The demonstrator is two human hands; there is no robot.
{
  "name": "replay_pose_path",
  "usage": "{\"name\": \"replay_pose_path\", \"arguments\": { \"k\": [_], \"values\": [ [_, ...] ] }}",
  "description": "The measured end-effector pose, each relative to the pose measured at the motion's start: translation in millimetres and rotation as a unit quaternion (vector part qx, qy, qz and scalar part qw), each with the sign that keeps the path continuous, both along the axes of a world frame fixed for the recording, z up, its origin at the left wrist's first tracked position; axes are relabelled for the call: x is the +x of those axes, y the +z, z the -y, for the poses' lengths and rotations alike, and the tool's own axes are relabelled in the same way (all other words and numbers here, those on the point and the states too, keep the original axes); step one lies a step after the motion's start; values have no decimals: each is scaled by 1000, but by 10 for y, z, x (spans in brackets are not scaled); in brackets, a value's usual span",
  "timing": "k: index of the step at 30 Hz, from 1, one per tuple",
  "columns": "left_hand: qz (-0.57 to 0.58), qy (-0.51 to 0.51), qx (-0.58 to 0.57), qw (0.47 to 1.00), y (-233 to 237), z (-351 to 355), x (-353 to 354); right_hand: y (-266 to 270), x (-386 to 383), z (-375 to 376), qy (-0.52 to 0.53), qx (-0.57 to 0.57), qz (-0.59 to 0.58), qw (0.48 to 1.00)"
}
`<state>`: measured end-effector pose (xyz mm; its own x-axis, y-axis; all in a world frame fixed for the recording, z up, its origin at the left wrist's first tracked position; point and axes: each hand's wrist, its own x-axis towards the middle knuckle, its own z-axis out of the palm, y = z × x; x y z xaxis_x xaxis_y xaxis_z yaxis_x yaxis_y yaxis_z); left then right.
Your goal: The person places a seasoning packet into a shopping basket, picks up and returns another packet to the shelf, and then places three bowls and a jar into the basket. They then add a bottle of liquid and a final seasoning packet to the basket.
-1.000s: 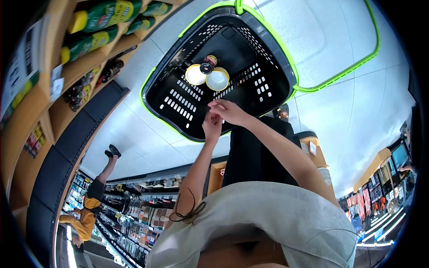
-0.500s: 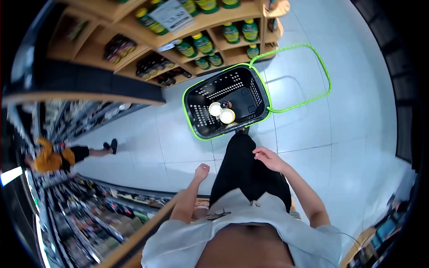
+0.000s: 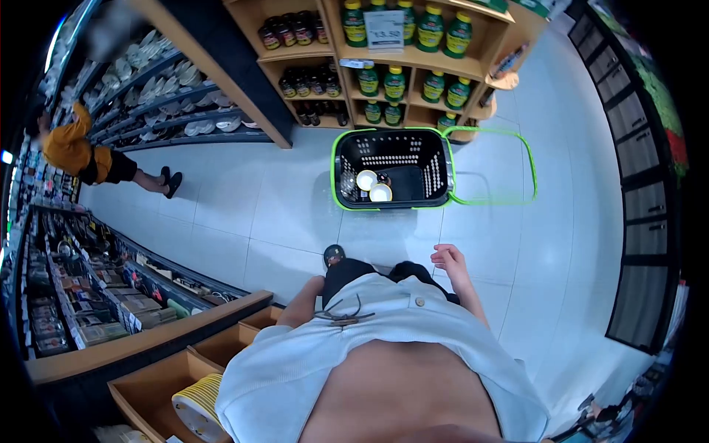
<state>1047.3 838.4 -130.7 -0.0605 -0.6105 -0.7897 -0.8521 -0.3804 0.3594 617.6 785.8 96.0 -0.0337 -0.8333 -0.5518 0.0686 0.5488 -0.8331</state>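
Observation:
A black shopping basket (image 3: 413,201) with a bright green rim stands on the floor in front of me. Its green handle (image 3: 533,166) lies folded out to the right. Inside are two round white-topped items and a small dark-lidded jar (image 3: 383,178). My right hand (image 3: 449,260) hangs below the basket, apart from it, fingers loosely bent and spread with nothing in them. Down by my left thigh is my left hand (image 3: 315,285), its fingers mostly out of sight. Neither hand touches the basket.
Wooden shelves (image 3: 413,70) with green bottles and dark jars rise behind the basket. A person in a yellow top (image 3: 70,151) is in the aisle at left. Stacked yellow-edged plates (image 3: 198,406) sit in a wooden bin at lower left. Dark cabinets (image 3: 641,184) line the right.
My view has turned and I stand farther back from the basket. My left hand has dropped closer to my thigh. The basket's contents look the same.

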Motion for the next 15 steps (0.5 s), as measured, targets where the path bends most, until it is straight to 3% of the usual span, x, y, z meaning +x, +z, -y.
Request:
{"name": "replay_pose_path", "arguments": {
  "k": [2, 4, 6, 8, 10, 12, 15],
  "values": [
    [44, -112, -4, 993, 162, 194, 316, -67, 344, 330, 27, -13, -14, 999],
    [47, -77, -77, 993, 203, 261, 600, -129, 815, 607, 63, -6, -29, 998],
    [-13, 138, -137, 981, 259, 224, 938, -168, 1378, 892, 116, 4, -29, 993],
    [-2, 180, -141, 973, 416, 239, 1227, -148, 1966, 1149, 170, -2, -4, 985],
    [-116, 325, -62, 937, 532, 176, 1552, -84, 2534, 1335, 271, -42, 4, 962],
    [-107, 340, 10, 934, 282, 129, 1931, 35, 2985, 1528, 385, -85, 9, 919],
    [-40, 246, 86, 965, 529, 309, 2306, 27, 3342, 1752, 481, -114, 36, 869]
  ]
}}
